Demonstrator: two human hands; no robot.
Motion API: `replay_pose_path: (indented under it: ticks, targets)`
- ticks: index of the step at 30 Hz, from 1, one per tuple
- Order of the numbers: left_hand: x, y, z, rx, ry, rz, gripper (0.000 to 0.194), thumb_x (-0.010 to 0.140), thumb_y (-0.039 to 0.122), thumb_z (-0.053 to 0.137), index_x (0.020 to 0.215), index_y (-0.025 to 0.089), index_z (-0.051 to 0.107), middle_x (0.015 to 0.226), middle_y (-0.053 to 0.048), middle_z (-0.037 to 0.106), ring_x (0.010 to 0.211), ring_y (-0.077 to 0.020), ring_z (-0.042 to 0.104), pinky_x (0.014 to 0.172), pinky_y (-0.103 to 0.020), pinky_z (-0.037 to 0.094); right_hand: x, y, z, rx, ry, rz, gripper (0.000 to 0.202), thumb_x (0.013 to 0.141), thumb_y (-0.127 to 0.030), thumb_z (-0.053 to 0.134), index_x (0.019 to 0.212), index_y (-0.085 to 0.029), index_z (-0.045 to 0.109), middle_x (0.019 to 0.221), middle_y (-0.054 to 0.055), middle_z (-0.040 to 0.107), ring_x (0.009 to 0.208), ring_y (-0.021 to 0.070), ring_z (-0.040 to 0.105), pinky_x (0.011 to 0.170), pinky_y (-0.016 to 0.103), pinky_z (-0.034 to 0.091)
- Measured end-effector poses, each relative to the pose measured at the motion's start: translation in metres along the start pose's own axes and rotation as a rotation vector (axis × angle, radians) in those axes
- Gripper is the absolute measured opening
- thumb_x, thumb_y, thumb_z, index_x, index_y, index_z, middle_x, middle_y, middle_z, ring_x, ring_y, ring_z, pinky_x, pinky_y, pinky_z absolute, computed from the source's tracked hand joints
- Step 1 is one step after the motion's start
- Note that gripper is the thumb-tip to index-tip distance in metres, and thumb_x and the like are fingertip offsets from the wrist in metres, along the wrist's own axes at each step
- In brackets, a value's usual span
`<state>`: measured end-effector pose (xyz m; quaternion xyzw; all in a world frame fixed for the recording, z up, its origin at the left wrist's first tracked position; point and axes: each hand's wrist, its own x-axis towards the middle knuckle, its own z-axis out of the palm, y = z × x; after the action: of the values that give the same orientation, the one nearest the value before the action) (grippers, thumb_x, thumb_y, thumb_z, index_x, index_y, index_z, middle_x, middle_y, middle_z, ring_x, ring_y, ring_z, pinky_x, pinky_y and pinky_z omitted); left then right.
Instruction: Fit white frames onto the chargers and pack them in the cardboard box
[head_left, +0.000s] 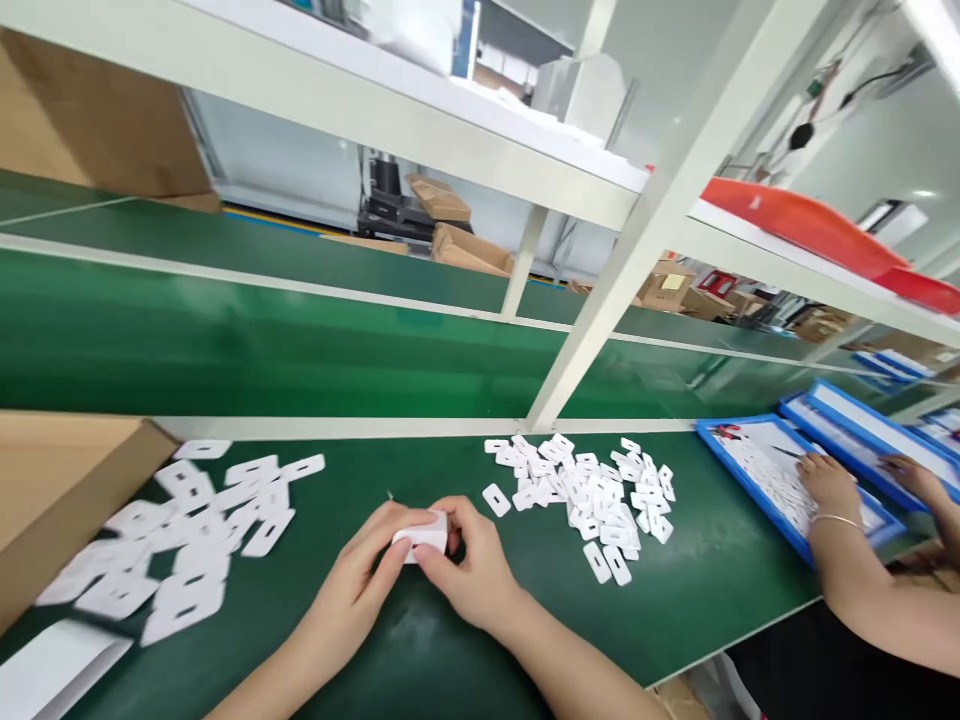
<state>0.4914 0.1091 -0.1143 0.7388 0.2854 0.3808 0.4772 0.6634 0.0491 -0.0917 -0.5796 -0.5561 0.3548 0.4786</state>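
Observation:
Both my hands meet over the green worktop, low in the middle of the view. My left hand point(375, 560) pinches one side of a small white card-like piece point(420, 535), and my right hand point(472, 565) grips its other side. The piece looks bent or folded between my thumbs; its far side is hidden by my fingers. To the right lies a heap of small white slotted pieces point(600, 500), flat and rounded at the corners. On the left is a looser spread of larger white slotted pieces point(202, 540).
An open cardboard box point(82, 510) stands at the left edge, with a folded white sheet point(52, 665) before it. A slanting white post point(600, 310) rises behind the worktop. At right, a co-worker's hands point(829, 490) reach over blue-rimmed trays point(750, 480).

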Motion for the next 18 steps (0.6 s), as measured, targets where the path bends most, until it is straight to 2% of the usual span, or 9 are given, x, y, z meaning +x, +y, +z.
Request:
replay_pose_path:
  ticks: [6, 10, 14, 18]
  targets:
    - [0.0013, 0.0021, -0.0012, -0.029, -0.055, -0.075, 0.038, 0.109, 0.047, 0.043, 0.129, 0.033, 0.071, 0.119, -0.004, 0.069, 0.11, -0.022, 0.067, 0.097, -0.032, 0.054, -0.0012, -0.0048, -0.0014, 0.021, 0.011, 0.04, 0.033, 0.079, -0.041, 0.077, 0.103, -0.023, 0.063, 0.081, -0.003, 0.058, 0.071, 0.0134, 0.049, 0.065, 0.026, 0.042]
    - [0.0042, 0.0006, -0.0029, -0.034, -0.043, -0.083, 0.043, 0.107, 0.054, 0.044, 0.121, 0.031, 0.077, 0.107, -0.005, 0.07, 0.1, -0.0226, 0.068, 0.091, -0.033, 0.057, -0.0018, -0.005, -0.001, -0.001, -0.01, 0.042, 0.034, 0.078, -0.042, 0.077, 0.103, -0.023, 0.062, 0.083, -0.003, 0.058, 0.073, 0.0138, 0.049, 0.066, 0.027, 0.042]
    - [0.0046, -0.0013, -0.003, 0.001, -0.013, -0.019, 0.037, 0.104, 0.053, 0.051, 0.112, 0.031, 0.08, 0.094, -0.005, 0.067, 0.089, -0.0212, 0.066, 0.079, -0.03, 0.056, -0.0027, -0.0049, -0.0013, 0.021, -0.057, 0.035, 0.027, 0.086, -0.043, 0.07, 0.103, -0.024, 0.06, 0.083, -0.003, 0.057, 0.073, 0.0141, 0.049, 0.068, 0.028, 0.042]
    - [0.0016, -0.0022, -0.0007, 0.015, 0.001, 0.02, 0.034, 0.105, 0.05, 0.052, 0.109, 0.032, 0.081, 0.091, -0.004, 0.065, 0.087, -0.0205, 0.063, 0.076, -0.028, 0.055, -0.0029, -0.0045, -0.0018, 0.042, -0.067, 0.046, 0.021, 0.092, -0.043, 0.065, 0.099, -0.024, 0.061, 0.078, -0.004, 0.053, 0.07, 0.0135, 0.047, 0.066, 0.028, 0.039]
